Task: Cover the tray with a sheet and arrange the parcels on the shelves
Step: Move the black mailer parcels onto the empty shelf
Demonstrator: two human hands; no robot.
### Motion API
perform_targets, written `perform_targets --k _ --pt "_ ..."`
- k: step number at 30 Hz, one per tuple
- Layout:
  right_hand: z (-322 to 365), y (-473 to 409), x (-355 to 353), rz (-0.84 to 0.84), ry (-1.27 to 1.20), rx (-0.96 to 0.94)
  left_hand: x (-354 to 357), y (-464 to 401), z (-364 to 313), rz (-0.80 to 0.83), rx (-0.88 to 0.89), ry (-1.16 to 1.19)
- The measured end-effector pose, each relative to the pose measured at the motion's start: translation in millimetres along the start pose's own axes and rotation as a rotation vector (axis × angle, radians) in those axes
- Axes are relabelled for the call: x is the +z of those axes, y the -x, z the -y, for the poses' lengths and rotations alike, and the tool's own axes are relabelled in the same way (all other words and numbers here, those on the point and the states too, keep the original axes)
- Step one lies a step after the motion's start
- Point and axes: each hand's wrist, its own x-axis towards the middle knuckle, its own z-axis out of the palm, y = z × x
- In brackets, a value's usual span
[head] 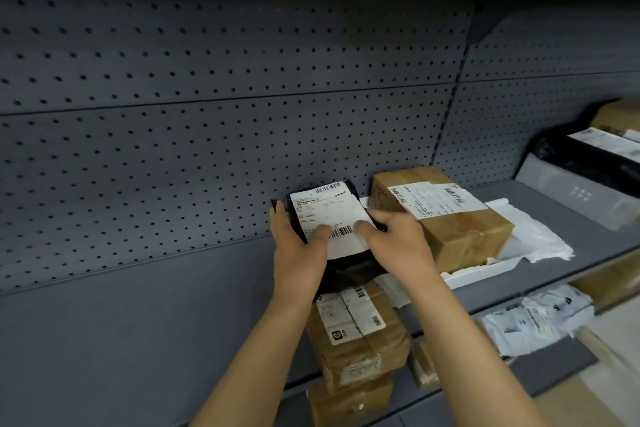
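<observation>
Hands of ours, left hand [300,246] and right hand [398,239], both gripping black parcel [343,253] above grey shelf [173,305], cardboard box [446,218] on white tray [485,270] beside.

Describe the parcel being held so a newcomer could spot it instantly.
On the grey shelf below the pegboard, left of the white tray holding a brown box, both hands grip a black poly-bag parcel. It alone is soft, black plastic, with a white barcode label.

Your count on these shelves: two bare hands, left [299,253] and right [398,243]; one black plastic parcel with a white label [332,215]; one brown cardboard box in the white tray [446,215]; two brown boxes stacked below [356,333]; one white tray [485,270]; one crumpled white sheet [536,236].
</observation>
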Motion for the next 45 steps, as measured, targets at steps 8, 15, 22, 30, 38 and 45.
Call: perform_targets --k 8,15,22,30,38,45 --pt "60 7 21 -0.006 -0.096 -0.130 -58 7 -45 -0.115 0.045 0.088" --pt "106 29 106 0.146 -0.175 -0.160 -169 19 -50 -0.280 0.001 -0.003" --pt "159 83 214 0.255 -0.277 -0.185 -293 43 -43 -0.390 0.007 -0.098" --pt "206 155 357 0.375 -0.270 -0.160 -454 55 -19 -0.402 -0.068 -0.254" --pt "230 190 441 0.506 -0.147 -0.160 -545 54 17 -0.433 -0.170 -0.349" --pt "219 200 470 0.580 -0.042 -0.122 -557 50 52 -0.417 -0.123 -0.651"
